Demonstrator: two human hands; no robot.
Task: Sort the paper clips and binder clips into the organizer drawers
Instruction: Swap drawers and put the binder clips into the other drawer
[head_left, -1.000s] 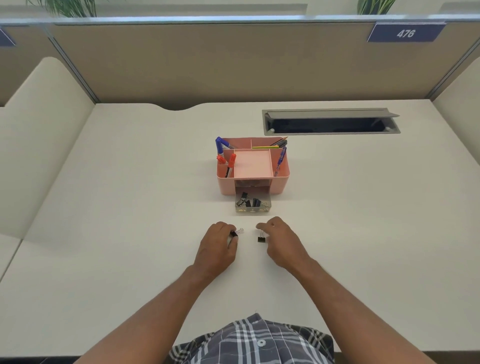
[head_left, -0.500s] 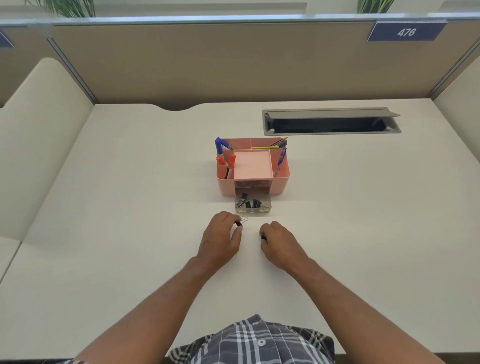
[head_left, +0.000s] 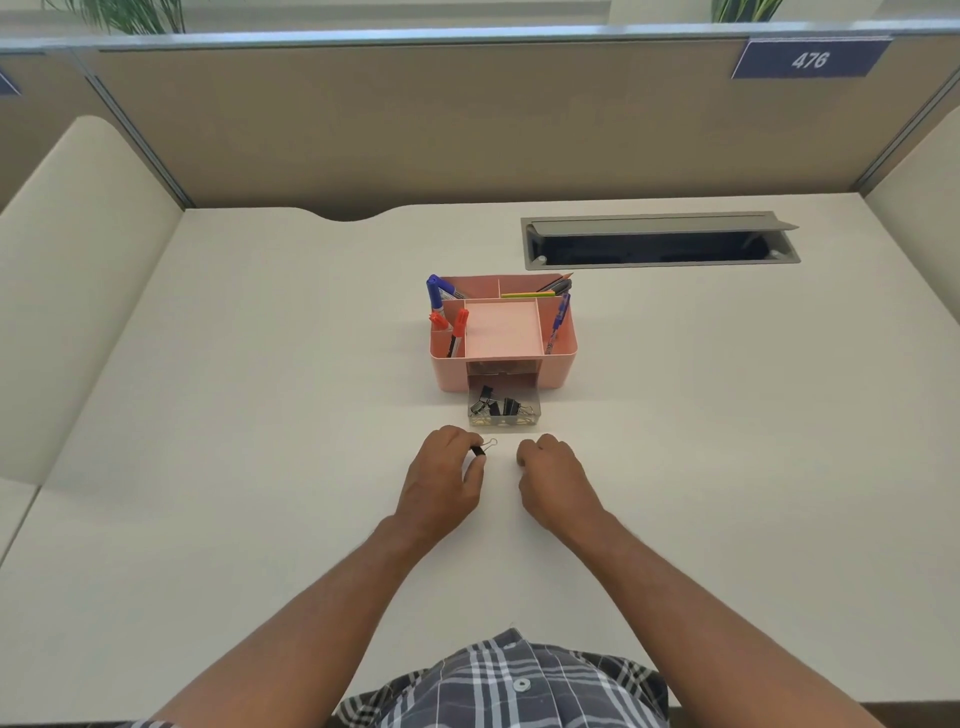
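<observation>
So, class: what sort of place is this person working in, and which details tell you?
Probably a numbered study carrel or office cubicle: tan partition panels wall the white desk, a sign reading 476 hangs on the partition, and a cable hatch is set in the desktop.

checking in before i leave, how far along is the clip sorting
Done: several binder clips already lie in the open clear drawer of the pink organizer. In hand: the left hand pinches a black clip just short of the drawer; the right hand is closed, contents hidden. Left: dropping these in. No loose clips show on the desk.
</observation>
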